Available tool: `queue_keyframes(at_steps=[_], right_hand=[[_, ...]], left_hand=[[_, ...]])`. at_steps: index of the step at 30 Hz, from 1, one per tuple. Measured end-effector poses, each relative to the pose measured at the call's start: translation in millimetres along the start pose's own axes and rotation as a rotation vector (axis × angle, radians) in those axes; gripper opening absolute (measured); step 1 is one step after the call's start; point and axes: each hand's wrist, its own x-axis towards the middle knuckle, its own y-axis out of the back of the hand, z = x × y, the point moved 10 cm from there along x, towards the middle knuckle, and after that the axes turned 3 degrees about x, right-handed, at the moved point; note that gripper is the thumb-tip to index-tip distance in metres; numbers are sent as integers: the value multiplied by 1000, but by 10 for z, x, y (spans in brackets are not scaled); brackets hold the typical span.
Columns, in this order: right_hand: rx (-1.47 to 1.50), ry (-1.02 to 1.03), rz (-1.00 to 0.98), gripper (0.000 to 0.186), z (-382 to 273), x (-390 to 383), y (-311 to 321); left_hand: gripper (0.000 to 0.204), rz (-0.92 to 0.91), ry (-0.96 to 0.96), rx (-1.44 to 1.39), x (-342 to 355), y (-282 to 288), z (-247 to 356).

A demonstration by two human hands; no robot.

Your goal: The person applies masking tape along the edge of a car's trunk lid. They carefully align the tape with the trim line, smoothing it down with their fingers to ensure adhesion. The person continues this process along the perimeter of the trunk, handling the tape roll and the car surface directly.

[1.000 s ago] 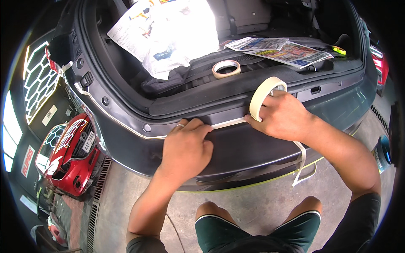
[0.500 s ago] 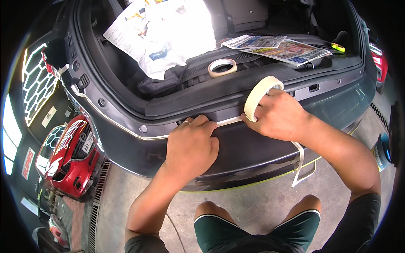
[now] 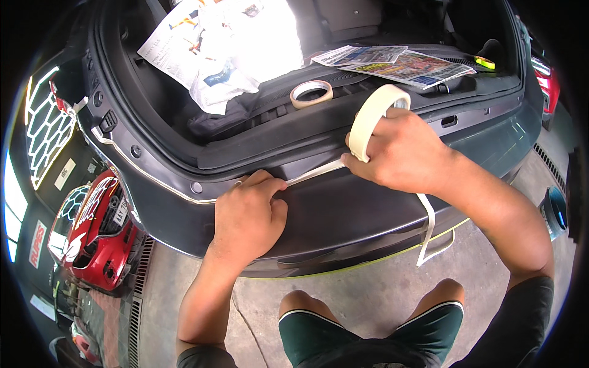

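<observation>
A cream roll of masking tape (image 3: 375,119) hangs around the fingers of my right hand (image 3: 408,150), which grips the strip close to the bumper's upper edge. From there the pale tape strip (image 3: 316,173) runs taut to my left hand (image 3: 251,214). The curled fingers of my left hand press the strip onto the seam of the dark grey rear bumper (image 3: 343,214); the fingertips are partly hidden. Left of that hand, a light line of tape follows the seam. Below my right hand dangles a loose, folded tape length (image 3: 427,227).
In the open cargo area lie a second tape roll (image 3: 311,94), newspapers (image 3: 411,67) and crumpled white sheeting (image 3: 227,73). A red car (image 3: 101,245) stands at left. To the right sits a dark bucket (image 3: 554,211). Yellow-green tape (image 3: 343,270) edges the bumper's bottom.
My left hand has shifted left along the seam. The tape stretch between my hands is longer, and the roll in my right hand is slightly higher. The whole view has shifted a little.
</observation>
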Motion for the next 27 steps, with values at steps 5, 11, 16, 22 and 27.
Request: queue_keyframes(at_steps=[5,11,16,22,27], right_hand=[[34,29,-6,20,-90,-93,-69],[-46,37,-81,19,-149,-114,-208],[-94,64,-103,18,-177,-97,-190],[-54,66,-79,15,-161,-80,-207],[-41,63,-105,12,-145,-62,-222]], left_hand=[[29,-34,34,-25,12,-2,-2],[31,-25,22,-34,-7,-20,-20],[30,12,-56,-33,31,-37,112],[27,2,-96,-10,125,-129,291],[26,1,-151,2,246,-225,536]])
